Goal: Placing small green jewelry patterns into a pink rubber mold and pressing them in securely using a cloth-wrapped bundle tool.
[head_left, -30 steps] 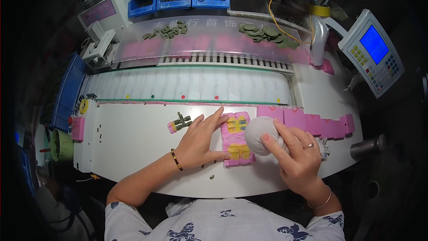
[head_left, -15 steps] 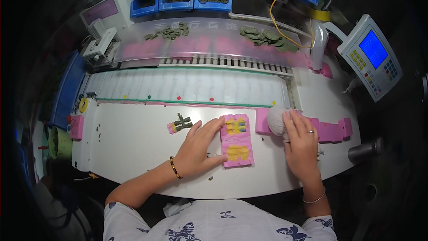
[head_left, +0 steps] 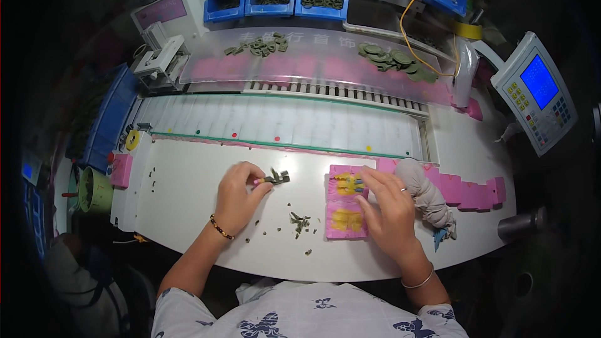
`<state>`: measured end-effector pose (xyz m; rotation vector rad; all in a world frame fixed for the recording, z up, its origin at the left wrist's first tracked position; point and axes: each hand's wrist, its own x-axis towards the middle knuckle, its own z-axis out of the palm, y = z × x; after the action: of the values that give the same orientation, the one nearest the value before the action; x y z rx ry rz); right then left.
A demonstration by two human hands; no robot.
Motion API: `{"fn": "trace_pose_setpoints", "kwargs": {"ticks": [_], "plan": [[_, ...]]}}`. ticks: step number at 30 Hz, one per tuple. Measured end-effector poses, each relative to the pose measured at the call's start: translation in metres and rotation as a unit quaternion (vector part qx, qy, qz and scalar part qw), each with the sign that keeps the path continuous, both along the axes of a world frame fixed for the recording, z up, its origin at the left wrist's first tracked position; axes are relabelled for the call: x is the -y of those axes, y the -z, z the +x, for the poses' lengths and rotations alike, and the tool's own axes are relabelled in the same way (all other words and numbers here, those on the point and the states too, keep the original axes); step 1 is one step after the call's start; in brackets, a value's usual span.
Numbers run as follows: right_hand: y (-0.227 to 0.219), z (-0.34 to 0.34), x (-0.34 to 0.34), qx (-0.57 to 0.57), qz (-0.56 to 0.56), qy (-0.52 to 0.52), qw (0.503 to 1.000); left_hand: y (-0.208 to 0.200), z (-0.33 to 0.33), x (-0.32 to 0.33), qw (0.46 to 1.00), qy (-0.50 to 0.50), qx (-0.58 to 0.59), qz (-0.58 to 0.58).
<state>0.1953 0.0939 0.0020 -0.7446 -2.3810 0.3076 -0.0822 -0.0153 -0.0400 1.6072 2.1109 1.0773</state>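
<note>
My left hand (head_left: 241,191) pinches a dark green branched wax-like piece (head_left: 280,178) with a small yellow and pink end, held just over the white table. To its right lies an opened pink rubber mold (head_left: 333,208), its two halves laid out one above the other, with yellow patches inside. Bluish-grey bits sit in the upper half's cavity. My right hand (head_left: 391,213) is at the mold's right edge, fingers stretched and apart from the thumb, fingertips over the upper half. Behind that hand rests a grey cloth pouch (head_left: 426,194).
Small green scraps (head_left: 300,222) are scattered between my hands. Pink blocks (head_left: 460,193) line the right side near a dark metal cylinder (head_left: 521,222). A control panel (head_left: 538,94) stands far right. Green pieces (head_left: 391,59) lie on a clear cover below blue bins (head_left: 269,3).
My left hand has left the mold, moved left and taken up the green branched piece. My right hand has let go of the cloth pouch and come to the mold. The view has shifted slightly.
</note>
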Motion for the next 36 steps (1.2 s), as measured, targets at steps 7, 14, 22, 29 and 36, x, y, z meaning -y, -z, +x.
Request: {"fn": "trace_pose_setpoints", "kwargs": {"ticks": [7, 14, 22, 29, 36], "plan": [[-0.015, -0.024, 0.022, -0.145, -0.327, -0.102, 0.928, -0.027, 0.051, -0.013, 0.953, 0.182, 0.23, 0.071], [-0.005, -0.009, 0.019, -0.2, -0.599, -0.087, 0.771, -0.038, 0.068, -0.014, 0.898, 0.256, 0.356, 0.032], [-0.012, -0.004, 0.023, -0.217, -0.593, -0.042, 0.774, -0.048, 0.064, -0.011, 0.863, 0.18, 0.469, -0.055], [-0.008, 0.029, -0.012, -0.312, -0.548, 0.023, 0.775, -0.024, -0.012, -0.011, 0.898, 0.071, 0.423, -0.101], [-0.007, 0.001, -0.007, -0.365, -0.63, -0.035, 0.684, -0.025, 0.022, -0.024, 0.996, 0.074, -0.009, 0.039]]}}
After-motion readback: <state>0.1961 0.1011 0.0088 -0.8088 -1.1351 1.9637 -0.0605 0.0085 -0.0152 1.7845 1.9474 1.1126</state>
